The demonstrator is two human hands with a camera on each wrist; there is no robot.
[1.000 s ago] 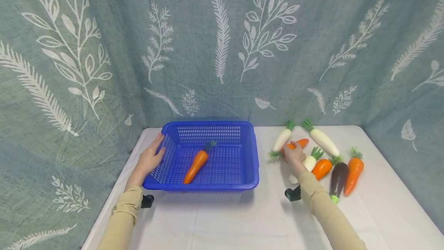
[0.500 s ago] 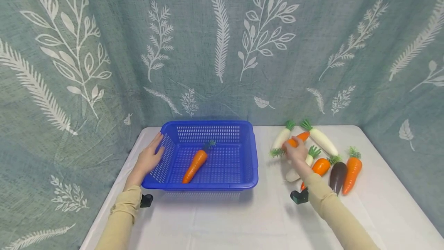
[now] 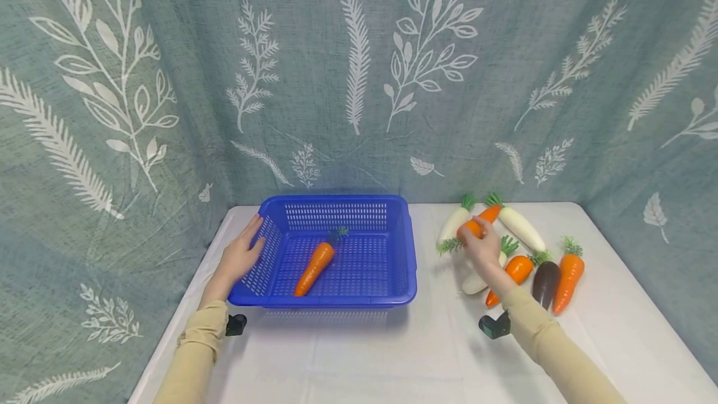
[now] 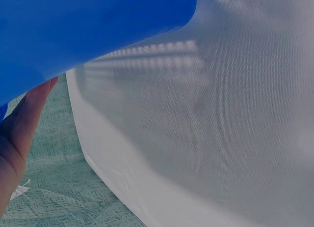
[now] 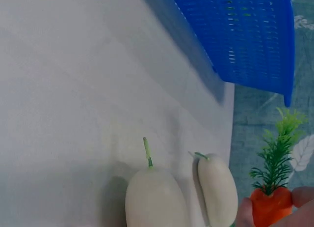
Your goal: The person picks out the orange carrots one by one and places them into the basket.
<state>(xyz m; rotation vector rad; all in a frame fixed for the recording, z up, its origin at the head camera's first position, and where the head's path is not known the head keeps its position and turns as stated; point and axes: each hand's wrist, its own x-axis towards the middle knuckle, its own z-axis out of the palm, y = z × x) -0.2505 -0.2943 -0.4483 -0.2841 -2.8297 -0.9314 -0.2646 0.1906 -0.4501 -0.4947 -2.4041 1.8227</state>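
My right hand pinches an orange carrot near its leafy end, above the vegetables on the right. In the right wrist view, thumb and finger sit on either side of that carrot's top, its green leaves pointing up. My left hand rests with straight fingers against the left side of a blue plastic basket. Seen from the left wrist, the fingers touch the basket's outer wall. One carrot lies inside the basket, leaves toward the back.
Around my right hand lie white radishes, one at the back left, one at the back right and one partly hidden. Another carrot, a dark eggplant and a further carrot lie to their right. A patterned curtain hangs behind.
My right hand has lifted the carrot off the table a little, and the forearm has shifted to the right. The left hand has stayed on the basket.
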